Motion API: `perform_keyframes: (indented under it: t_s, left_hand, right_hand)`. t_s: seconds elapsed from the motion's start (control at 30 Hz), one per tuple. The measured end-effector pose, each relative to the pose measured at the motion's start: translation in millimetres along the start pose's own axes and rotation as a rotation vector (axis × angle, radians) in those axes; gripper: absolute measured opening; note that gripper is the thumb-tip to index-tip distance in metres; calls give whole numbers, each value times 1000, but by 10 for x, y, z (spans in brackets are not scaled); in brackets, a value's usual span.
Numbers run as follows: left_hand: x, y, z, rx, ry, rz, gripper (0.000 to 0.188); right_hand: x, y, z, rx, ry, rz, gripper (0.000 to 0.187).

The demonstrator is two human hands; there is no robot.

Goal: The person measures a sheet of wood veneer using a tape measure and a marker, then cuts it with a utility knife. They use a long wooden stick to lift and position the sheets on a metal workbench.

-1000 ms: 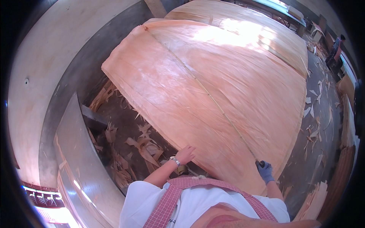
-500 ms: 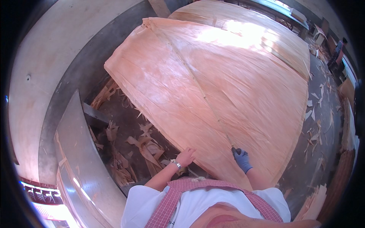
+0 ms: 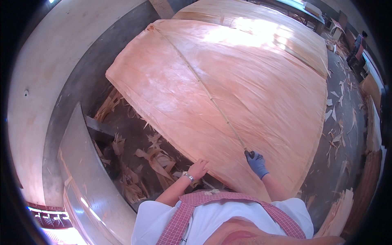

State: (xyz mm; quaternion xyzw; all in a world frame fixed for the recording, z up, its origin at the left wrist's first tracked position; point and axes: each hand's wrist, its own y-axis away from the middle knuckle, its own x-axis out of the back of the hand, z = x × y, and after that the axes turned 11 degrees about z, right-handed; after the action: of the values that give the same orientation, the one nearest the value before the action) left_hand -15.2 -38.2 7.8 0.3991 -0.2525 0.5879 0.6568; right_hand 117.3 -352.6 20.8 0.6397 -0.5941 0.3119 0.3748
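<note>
A long thin bamboo stick point(image 3: 212, 99) runs diagonally over the top wood veneer sheet point(image 3: 269, 110), from near my body to the sheet's far left corner. My right hand point(image 3: 257, 163), in a blue glove, is closed around the stick's near end above the sheet. Bare, with a metal watch at the wrist, my left hand point(image 3: 198, 168) lies at the sheet's near left edge. Its fingers are stretched out onto the veneer and hold nothing that shows. The sheet is pale pinkish, thin and slightly rippled.
Torn veneer scraps point(image 3: 159, 159) litter the floor at left, beside a leaning smooth panel point(image 3: 92, 175). More scraps point(image 3: 337, 136) are strewn along the right-hand floor. Another veneer stack point(image 3: 228, 14) lies beyond. A person point(image 3: 356, 49) stands far right. A wall point(image 3: 53, 73) borders the left.
The view has turned a little, shifting the sheet leftward in the picture. My right hand has moved slightly forward and left with the stick. The left hand stays at the edge.
</note>
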Motion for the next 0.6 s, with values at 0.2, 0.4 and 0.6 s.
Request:
perform_keyframes:
  t_s: [0.2, 0.4, 0.6]
  left_hand:
    - [-1, -23, 28, -12, 5, -10, 48]
    - [46, 44, 12, -5, -10, -15, 49]
    - [-10, 16, 89, -35, -2, -61, 50]
  right_hand:
    - [-40, 83, 150, -54, -19, -43, 47]
    - [418, 826, 1153, 27, 108, 145, 44]
    - [663, 1336, 1720, -69, 122, 88, 41]
